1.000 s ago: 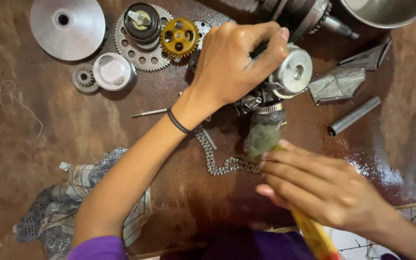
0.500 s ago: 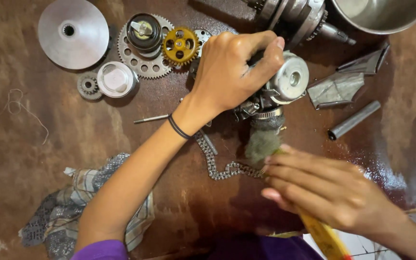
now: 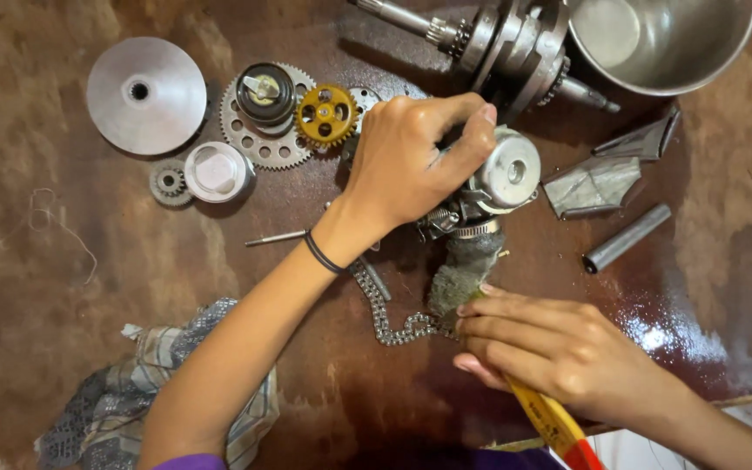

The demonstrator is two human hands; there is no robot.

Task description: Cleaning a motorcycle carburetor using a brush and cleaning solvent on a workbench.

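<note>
Since last frame, brush bristles sit nearer my fingers. Left hand [image 3: 415, 161] clamped around silver metal engine part [image 3: 502, 174]; right hand [image 3: 559, 348] closed on yellow-handled paintbrush [image 3: 550, 418].

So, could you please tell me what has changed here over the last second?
Very little. The left hand keeps its grip on the round metal part, and the right hand still holds the yellow-handled brush against it, having shifted only slightly. The chain, gears, disc, steel bowl and rag lie as before.
</note>
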